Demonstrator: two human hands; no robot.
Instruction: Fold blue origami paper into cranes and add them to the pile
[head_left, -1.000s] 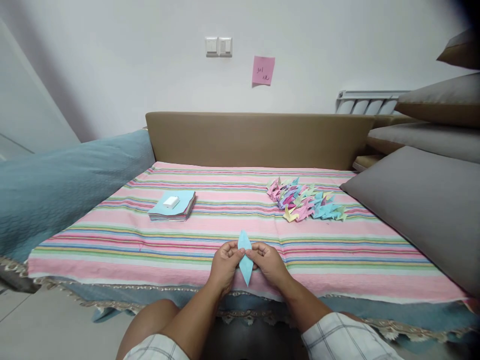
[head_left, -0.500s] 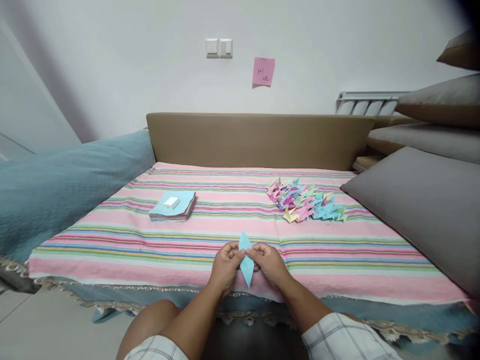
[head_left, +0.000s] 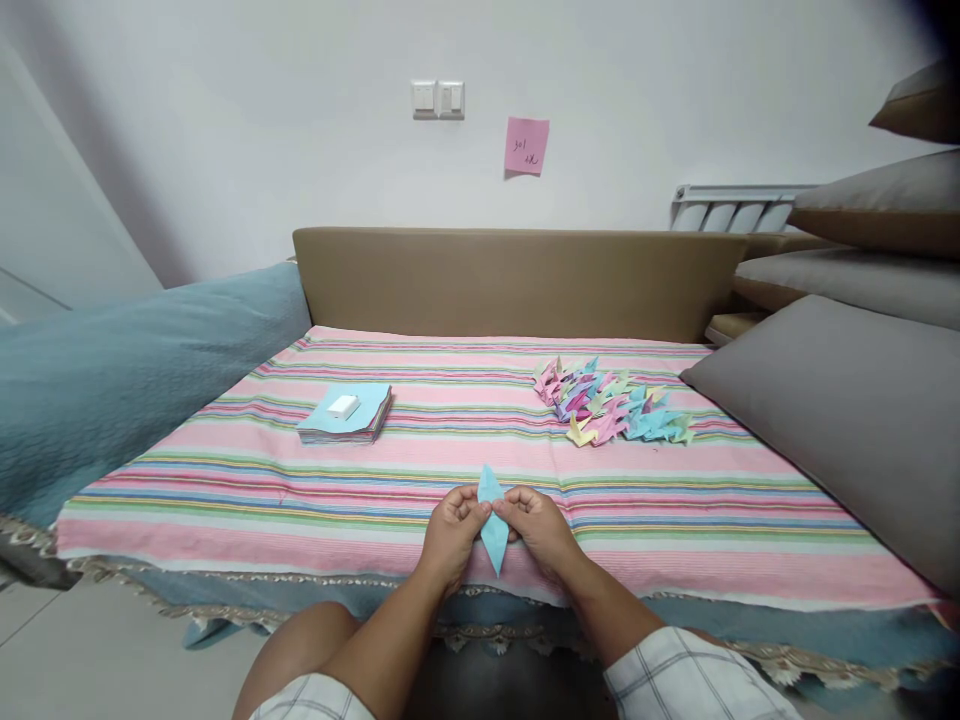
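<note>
A light blue folded paper (head_left: 494,545), shaped like a long diamond with a point at each end, is pinched between my two hands over the front of the striped cloth. My left hand (head_left: 454,535) grips its left edge, thumb on top and fingers curled beneath. On the opposite edge, my right hand (head_left: 536,530) holds it the same way. Both thumbs nearly meet at the paper's middle. The fingertips under the paper are partly hidden.
A stack of square coloured paper (head_left: 352,425) with a small white block (head_left: 343,406) on top lies left. Several folded paper cranes (head_left: 607,405) are grouped at right on the striped cloth (head_left: 450,360). Grey cushions (head_left: 840,420) fill the right side; a brown backrest (head_left: 517,285) stands behind.
Both hands keep the same pinch on the blue paper, with almost no movement. The whole view has shifted very slightly.
</note>
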